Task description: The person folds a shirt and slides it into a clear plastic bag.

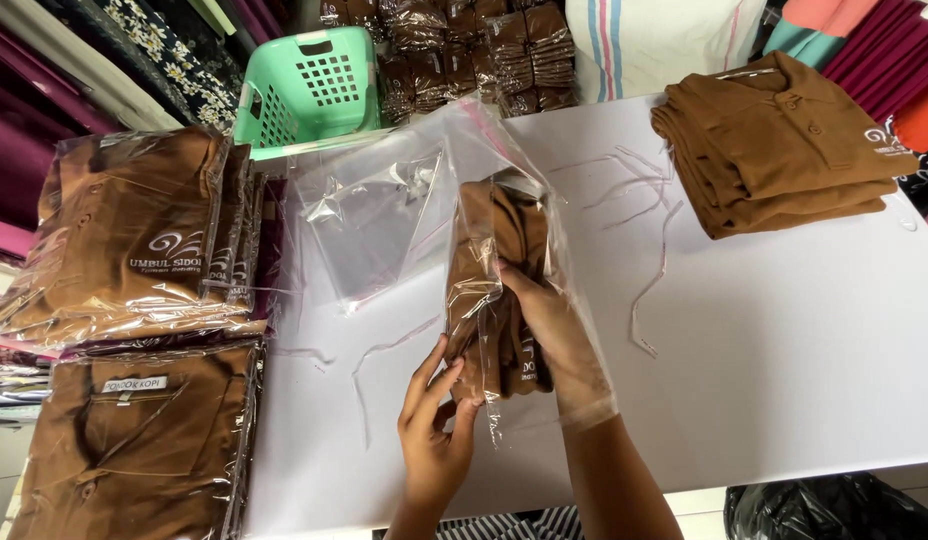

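A folded brown shirt [489, 255] sits partly inside a clear plastic bag [529, 195] held upright over the white table [784, 340]. My right hand [554, 340] reaches into the bag's open mouth and grips the shirt. My left hand [434, 425] pinches the bag's lower edge from outside, fingers against the plastic and cloth. The bag's far end points away from me.
Stacks of bagged brown shirts [134, 240] lie at the left, one more [144, 440] in front of them. Unbagged folded brown shirts [784, 150] are piled at the back right. Empty clear bags [369, 215], thin plastic strips [649, 250], a green basket [314, 85].
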